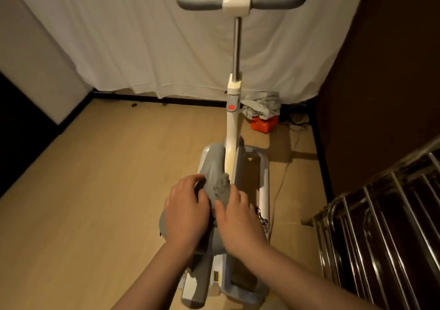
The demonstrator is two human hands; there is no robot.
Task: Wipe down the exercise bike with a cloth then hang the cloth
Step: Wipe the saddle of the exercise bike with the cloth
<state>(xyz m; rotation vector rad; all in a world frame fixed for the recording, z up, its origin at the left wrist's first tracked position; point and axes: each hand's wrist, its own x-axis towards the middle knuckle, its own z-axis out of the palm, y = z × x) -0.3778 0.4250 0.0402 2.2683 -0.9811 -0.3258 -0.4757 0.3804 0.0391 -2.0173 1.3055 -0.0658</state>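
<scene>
The exercise bike (232,128) stands in the middle of the wooden floor (95,190), and the head camera looks down along it from the seat end toward the grey handlebars (204,2) near the white curtain (142,36). Both hands press down on the grey body of the bike. The small grey cloth (222,187) is bunched up between them, on top of the bike. The right hand (238,217) lies flat with its fingers spread over the cloth, likely so it can push and rub. The left hand (187,211) curls loosely on the bike just beside the cloth, maybe to steady things; I cannot tell if it holds any cloth. The wiping looks only begun. A metal rack (381,226) stands on the right, maybe a place to hang the cloth later.
</scene>
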